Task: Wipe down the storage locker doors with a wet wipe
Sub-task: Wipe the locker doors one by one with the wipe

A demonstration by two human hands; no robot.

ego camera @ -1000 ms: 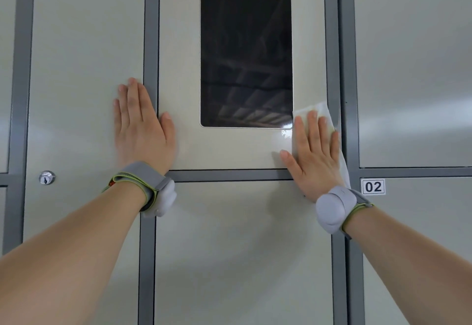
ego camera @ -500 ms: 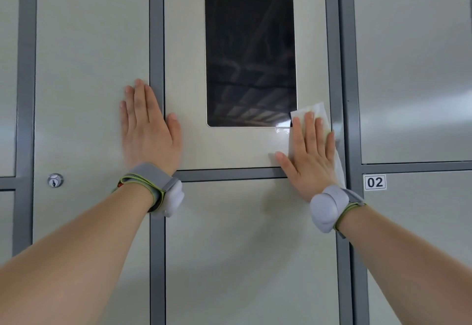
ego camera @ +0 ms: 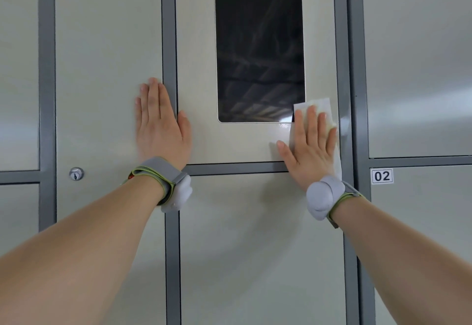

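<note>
Our right hand (ego camera: 310,151) lies flat on the wet wipe (ego camera: 322,106). Its fingers (ego camera: 312,125) are straight and close together, the thumb spread, and they press the sheet against the cream panel (ego camera: 229,143) at the lower right corner of the dark screen (ego camera: 259,51). The wipe's top edge shows above the fingertips, and a strip of it trails down the little-finger side towards the wrist. Our left hand (ego camera: 161,133) holds nothing. It rests open, fingers (ego camera: 153,104) straight and together, across the grey frame strip (ego camera: 169,43) between the left door (ego camera: 107,69) and the panel, apparently bracing us.

We judge ourselves mid-wipe on this panel, working the margin beside and below the screen; a glossy patch sits just left of the wipe. Whether the lower door (ego camera: 255,248), the left door with its keyhole (ego camera: 76,174), or the one by the 02 label (ego camera: 382,176) are done, we cannot tell.

The next move calls for even, flat pressure so the wipe travels with the palm rather than bunching. We would sweep left along the band under the screen, and our bracing hand would have to make way.
</note>
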